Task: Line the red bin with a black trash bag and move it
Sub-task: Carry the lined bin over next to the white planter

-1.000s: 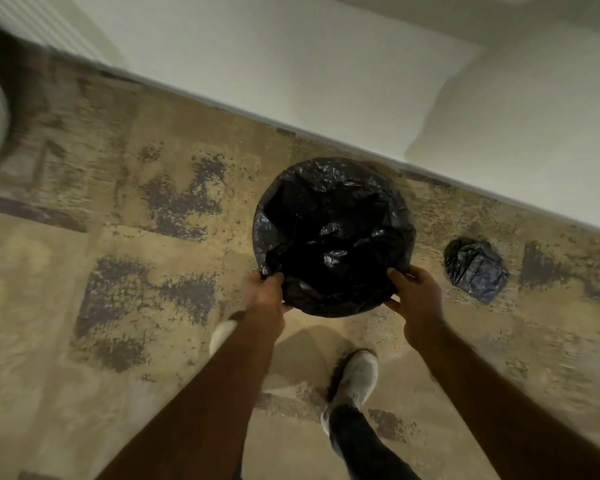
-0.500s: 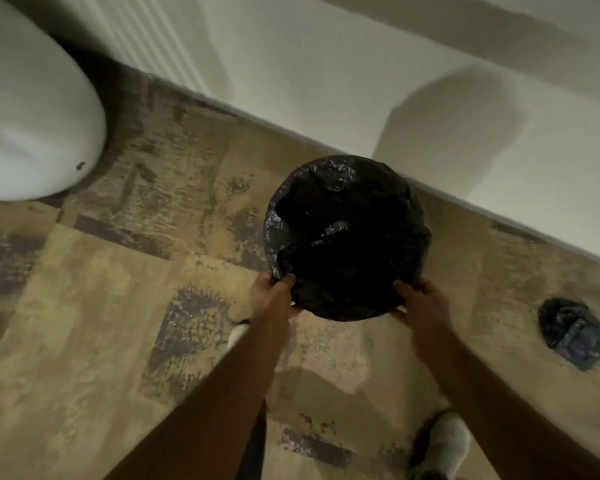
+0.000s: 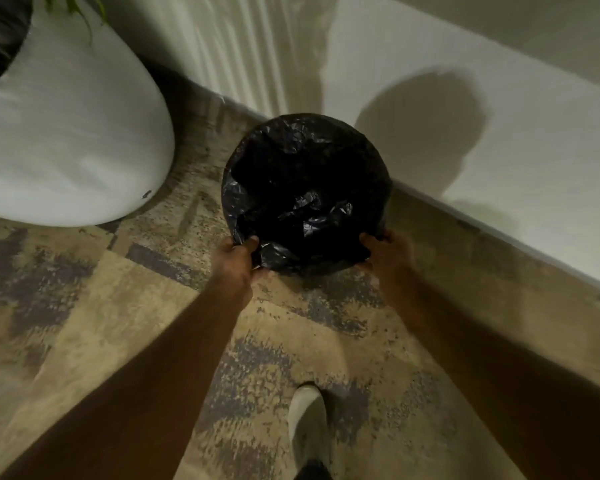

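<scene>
The round bin [image 3: 307, 192] is seen from above, fully covered by a crinkled black trash bag that lines its inside and wraps over its rim; no red shows. I hold it in front of me above the floor. My left hand [image 3: 234, 259] grips the near left rim, thumb over the bag edge. My right hand [image 3: 387, 252] grips the near right rim the same way. The bin's body is hidden under the bag.
A large white rounded planter [image 3: 66, 133] with green leaves stands at the left, close to the bin. A pale wall [image 3: 430, 81] with a baseboard runs diagonally behind. My shoe [image 3: 307, 424] steps on the patterned tan and grey floor [image 3: 118, 323].
I have carried the bin leftward along the wall toward the white planter, which now fills the left side. The small crumpled black bag on the floor at the right has left view.
</scene>
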Demonstrator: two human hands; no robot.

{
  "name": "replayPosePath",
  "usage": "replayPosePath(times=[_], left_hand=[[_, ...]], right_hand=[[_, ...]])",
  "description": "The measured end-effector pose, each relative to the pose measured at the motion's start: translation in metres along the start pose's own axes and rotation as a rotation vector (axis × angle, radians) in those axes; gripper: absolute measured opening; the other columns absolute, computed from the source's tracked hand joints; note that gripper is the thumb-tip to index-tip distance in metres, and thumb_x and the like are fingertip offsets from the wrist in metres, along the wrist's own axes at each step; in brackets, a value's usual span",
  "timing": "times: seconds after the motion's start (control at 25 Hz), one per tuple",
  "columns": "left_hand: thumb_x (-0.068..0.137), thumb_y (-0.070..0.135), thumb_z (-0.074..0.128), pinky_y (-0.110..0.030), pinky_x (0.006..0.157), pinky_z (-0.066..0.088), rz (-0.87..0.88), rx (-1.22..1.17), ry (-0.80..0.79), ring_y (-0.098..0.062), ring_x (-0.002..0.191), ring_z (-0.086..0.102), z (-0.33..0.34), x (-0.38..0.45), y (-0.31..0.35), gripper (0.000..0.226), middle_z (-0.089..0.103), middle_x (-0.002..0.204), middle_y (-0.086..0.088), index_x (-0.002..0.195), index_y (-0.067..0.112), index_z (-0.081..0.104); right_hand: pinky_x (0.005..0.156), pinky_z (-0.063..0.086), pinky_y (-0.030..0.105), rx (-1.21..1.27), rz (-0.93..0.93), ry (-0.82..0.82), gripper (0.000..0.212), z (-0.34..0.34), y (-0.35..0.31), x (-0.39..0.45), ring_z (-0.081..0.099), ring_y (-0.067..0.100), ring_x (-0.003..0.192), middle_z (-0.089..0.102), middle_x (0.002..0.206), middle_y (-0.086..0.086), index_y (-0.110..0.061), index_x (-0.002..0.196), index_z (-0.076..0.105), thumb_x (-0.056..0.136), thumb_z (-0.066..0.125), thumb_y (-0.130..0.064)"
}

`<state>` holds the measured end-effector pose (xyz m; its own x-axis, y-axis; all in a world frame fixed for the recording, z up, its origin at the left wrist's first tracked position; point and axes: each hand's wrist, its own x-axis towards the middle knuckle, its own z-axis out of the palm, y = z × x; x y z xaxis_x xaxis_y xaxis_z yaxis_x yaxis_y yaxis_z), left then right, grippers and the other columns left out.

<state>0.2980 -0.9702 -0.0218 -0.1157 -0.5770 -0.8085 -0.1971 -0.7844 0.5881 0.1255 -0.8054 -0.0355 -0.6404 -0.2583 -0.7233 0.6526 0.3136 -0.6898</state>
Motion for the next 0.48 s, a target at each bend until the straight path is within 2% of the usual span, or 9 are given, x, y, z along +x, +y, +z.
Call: replayPosePath(times=[0.08, 0.16, 0.2, 0.32, 0.44, 0.48], left_hand=[[0.098, 0.006, 0.061, -0.039, 0.063, 0.062, 0.011, 0.006, 0.016, -0.031, 0.094, 0.074, 0.0, 0.031, 0.018, 0.01, 0.077, 0.103, -0.009, 0.102, 0.015, 0.064], [0.099, 0.008, 0.062, -0.031, 0.051, 0.056, 0.018, -0.015, 0.005, -0.032, 0.091, 0.072, 0.001, 0.057, 0.029, 0.012, 0.074, 0.112, -0.014, 0.11, 0.011, 0.062], [0.099, 0.008, 0.062, -0.031, 0.05, 0.054, 0.024, -0.029, -0.004, -0.032, 0.088, 0.07, 0.002, 0.069, 0.033, 0.016, 0.072, 0.114, -0.016, 0.114, 0.01, 0.06], [0.099, 0.009, 0.063, -0.04, 0.066, 0.057, 0.013, -0.039, 0.008, -0.033, 0.087, 0.07, 0.004, 0.098, 0.042, 0.03, 0.072, 0.118, -0.019, 0.128, 0.003, 0.056], [0.1, 0.01, 0.061, -0.046, 0.078, 0.059, 0.025, -0.045, 0.012, -0.038, 0.098, 0.072, 0.002, 0.123, 0.049, 0.032, 0.071, 0.121, -0.019, 0.131, 0.004, 0.056], [0.101, 0.01, 0.06, -0.045, 0.076, 0.06, 0.032, -0.047, 0.014, -0.038, 0.103, 0.072, 0.001, 0.129, 0.049, 0.028, 0.072, 0.121, -0.018, 0.128, 0.005, 0.057]], right_hand=[[0.058, 0.065, 0.028, -0.017, -0.028, -0.026, 0.022, 0.028, -0.01, 0.028, 0.071, 0.017, 0.081, 0.071, 0.099, 0.003, -0.008, 0.121, 0.065, 0.098, 0.066, -0.007], [0.054, 0.062, 0.025, -0.035, -0.048, -0.054, 0.033, 0.049, -0.015, 0.053, 0.07, 0.02, 0.085, 0.069, 0.11, 0.008, -0.003, 0.131, 0.061, 0.098, 0.066, -0.008], [0.057, 0.063, 0.027, -0.042, -0.06, -0.062, 0.036, 0.058, -0.015, 0.065, 0.071, 0.024, 0.089, 0.067, 0.114, 0.01, -0.002, 0.133, 0.059, 0.098, 0.067, -0.009], [0.072, 0.066, 0.036, -0.055, -0.107, -0.062, 0.034, 0.081, -0.013, 0.096, 0.071, 0.029, 0.096, 0.069, 0.116, 0.011, -0.002, 0.131, 0.062, 0.098, 0.068, -0.008], [0.07, 0.064, 0.034, -0.069, -0.109, -0.088, 0.034, 0.101, -0.013, 0.12, 0.071, 0.025, 0.094, 0.068, 0.116, 0.01, -0.004, 0.133, 0.062, 0.099, 0.066, -0.01], [0.069, 0.064, 0.033, -0.093, -0.109, -0.098, 0.035, 0.106, -0.012, 0.125, 0.071, 0.025, 0.094, 0.067, 0.117, 0.01, -0.004, 0.135, 0.061, 0.1, 0.064, -0.011]])
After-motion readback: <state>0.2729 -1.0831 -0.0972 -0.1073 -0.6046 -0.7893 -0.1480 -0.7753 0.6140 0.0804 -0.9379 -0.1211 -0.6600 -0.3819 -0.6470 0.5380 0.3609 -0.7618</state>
